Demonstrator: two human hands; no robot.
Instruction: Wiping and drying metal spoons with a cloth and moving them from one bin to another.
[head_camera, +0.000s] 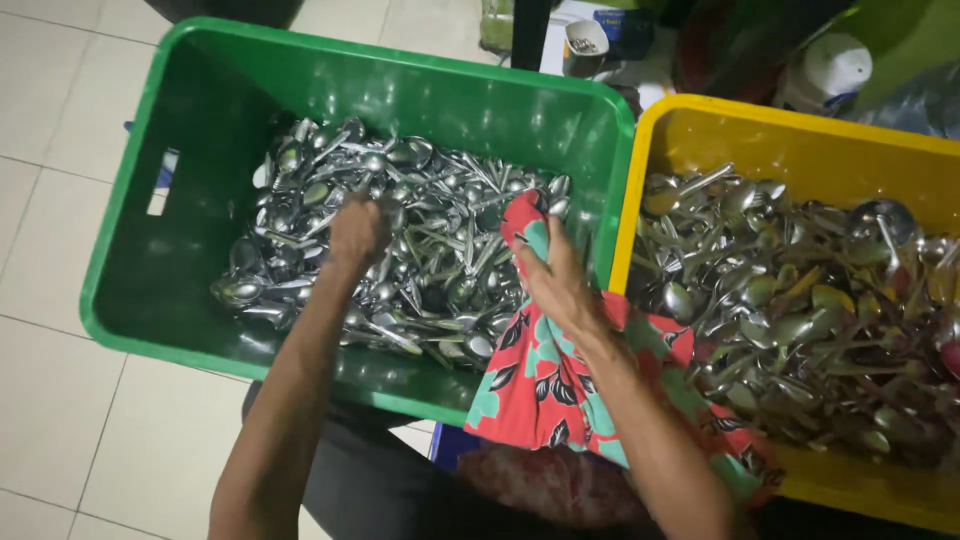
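Nearest the camera, a soft red cloth (545, 385) printed with teal and black leaves drapes across the meeting rims of two plastic crates. Its upper end is pinched in the right hand (556, 280), fingers closed on the fabric above the green crate (150, 260). Left of it, the left hand (357, 230) presses down into a tangled heap of shiny steel spoons (440, 260), fingers curled among the handles; whether they grip one cannot be told. Farther right, the smooth yellow crate (800, 130) holds wetter-looking spoons and ladles (800, 310). Beyond stands a white-capped container (828, 70).
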